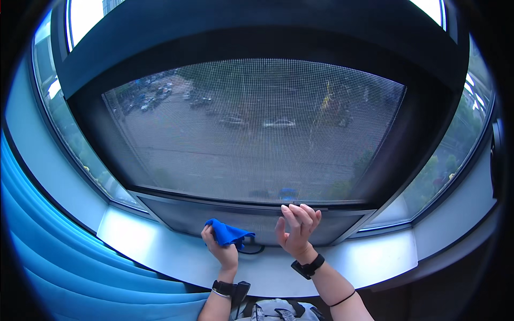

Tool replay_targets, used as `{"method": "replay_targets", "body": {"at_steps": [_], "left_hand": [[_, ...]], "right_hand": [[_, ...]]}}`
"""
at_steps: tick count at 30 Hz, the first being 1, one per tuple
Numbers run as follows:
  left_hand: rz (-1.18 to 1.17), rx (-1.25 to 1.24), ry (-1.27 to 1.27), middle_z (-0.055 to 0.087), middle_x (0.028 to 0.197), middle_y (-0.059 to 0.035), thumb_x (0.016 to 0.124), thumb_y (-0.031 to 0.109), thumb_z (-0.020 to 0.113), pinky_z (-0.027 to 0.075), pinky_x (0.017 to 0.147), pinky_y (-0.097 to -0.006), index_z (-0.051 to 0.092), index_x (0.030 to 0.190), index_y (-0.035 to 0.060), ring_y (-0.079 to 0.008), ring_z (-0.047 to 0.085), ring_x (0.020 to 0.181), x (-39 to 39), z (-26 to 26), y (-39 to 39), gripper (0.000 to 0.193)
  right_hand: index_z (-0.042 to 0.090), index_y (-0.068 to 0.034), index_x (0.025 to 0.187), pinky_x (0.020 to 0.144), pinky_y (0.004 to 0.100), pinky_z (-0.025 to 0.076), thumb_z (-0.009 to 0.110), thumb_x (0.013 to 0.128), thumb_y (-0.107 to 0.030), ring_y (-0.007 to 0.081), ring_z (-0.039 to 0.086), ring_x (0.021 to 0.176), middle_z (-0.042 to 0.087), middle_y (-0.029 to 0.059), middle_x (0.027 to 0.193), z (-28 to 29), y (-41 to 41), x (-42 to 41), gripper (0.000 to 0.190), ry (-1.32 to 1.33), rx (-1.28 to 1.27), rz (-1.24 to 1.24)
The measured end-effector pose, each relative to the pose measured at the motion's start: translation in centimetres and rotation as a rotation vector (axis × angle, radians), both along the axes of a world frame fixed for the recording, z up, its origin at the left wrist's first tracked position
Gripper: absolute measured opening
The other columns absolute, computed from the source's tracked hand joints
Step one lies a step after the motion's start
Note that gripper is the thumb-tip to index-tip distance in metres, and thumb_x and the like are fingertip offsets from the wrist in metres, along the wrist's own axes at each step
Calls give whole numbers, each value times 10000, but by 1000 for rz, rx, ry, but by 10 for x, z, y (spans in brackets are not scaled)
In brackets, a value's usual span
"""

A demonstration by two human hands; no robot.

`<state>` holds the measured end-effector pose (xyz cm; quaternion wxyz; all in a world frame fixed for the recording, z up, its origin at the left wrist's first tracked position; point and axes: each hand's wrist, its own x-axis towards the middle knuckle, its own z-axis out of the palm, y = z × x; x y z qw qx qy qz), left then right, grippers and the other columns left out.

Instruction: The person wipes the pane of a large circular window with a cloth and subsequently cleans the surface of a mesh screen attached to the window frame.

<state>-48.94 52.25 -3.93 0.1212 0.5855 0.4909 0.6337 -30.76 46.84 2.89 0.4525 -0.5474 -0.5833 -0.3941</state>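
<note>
My left hand [221, 248] is closed on a bunched blue cloth [229, 233], held low in front of a dark framed mesh screen [257, 132] at the window. My right hand [298, 230] is raised with bent fingers apart and holds nothing. Its fingertips are at the lower edge of the dark frame; whether they touch it cannot be told. Beneath the frame is a grey lower panel [184, 216] with metal side strips. A black cable [253, 252] loops out beside the cloth, at the foot of this panel. Both wrists wear black bands.
A white windowsill [273, 273] curves below the panel. Blue curtain folds [80, 277] hang at the left. Side windows [445, 160] flank the dark frame, with trees outside. Through the mesh, parked cars and a paved area show. A patterned light garment is at the bottom edge.
</note>
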Motion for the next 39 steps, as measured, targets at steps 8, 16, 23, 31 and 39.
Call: {"method": "replay_targets", "body": {"at_steps": [8, 16, 23, 31, 39], "left_hand": [[-611, -93, -114, 568, 1136, -119, 831, -18, 641, 513, 759, -298, 527, 1141, 27, -208, 619, 982, 19, 18, -40, 332], [-1193, -483, -233, 621, 1135, -97, 807, -75, 582, 463, 930, -294, 569, 1223, 35, -186, 600, 1064, 37, 30, -58, 430], [-1020, -69, 161, 633, 1161, -138, 805, -139, 570, 495, 938, -331, 624, 1202, 26, -279, 602, 1150, 31, 59, -45, 433], [-285, 439, 372, 522, 1209, -125, 829, 118, 709, 395, 984, -443, 623, 1166, 88, -338, 453, 1204, 18, 80, -6, 349], [-243, 485, 520, 476, 1268, -47, 869, 382, 701, 106, 1195, -491, 599, 1282, 176, -236, 424, 1269, 31, 92, 5, 473]], "right_hand": [[585, -111, 1233, 1119, 464, 300, 662, 824, -56, 308, 489, 1195, 528, 115, 1232, -2, -57, -8, 420, 6, -127, 70], [560, -51, 1289, 851, 387, 526, 705, 848, -65, 320, 610, 1047, 568, 166, 1179, -25, -92, -17, 465, 821, -518, 508], [611, -72, 1197, 853, 375, 508, 611, 806, 90, 324, 612, 1015, 588, 164, 1170, -33, -99, 8, 423, 639, -321, 330], [676, -144, 1126, 904, 389, 395, 649, 707, 106, 319, 452, 1109, 475, 126, 1171, -39, -75, 9, 489, 346, -196, -56], [700, -215, 1140, 934, 323, 367, 701, 754, -92, 216, 450, 1125, 519, 21, 1198, -83, -37, -14, 406, -124, -509, 185]]}}
